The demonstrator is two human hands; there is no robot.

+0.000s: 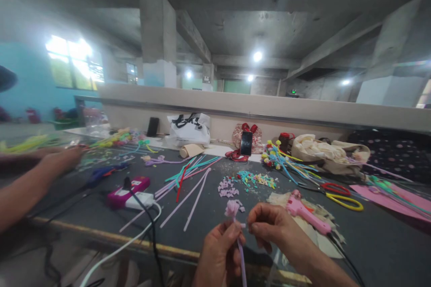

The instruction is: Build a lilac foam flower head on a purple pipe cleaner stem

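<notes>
My left hand [220, 251] is closed round a thin lilac stem [241, 264] that carries a small fuzzy pink flower head [232, 208] at its top. My right hand [269, 226] pinches at the stem just below the flower head, fingertips pressed together. Both hands hover over the near edge of the dark table [208, 215]. A pink glue gun [305, 213] lies just right of my right hand on a scrap of cloth.
Long pink, teal and red sticks [188, 179] lie scattered mid-table, with piles of small pink and coloured pieces [249, 181]. Yellow and red scissors [340, 195] lie right. A power strip and cables [134, 195] sit left. Another person's arm [37, 175] reaches in at left. Bags line the back.
</notes>
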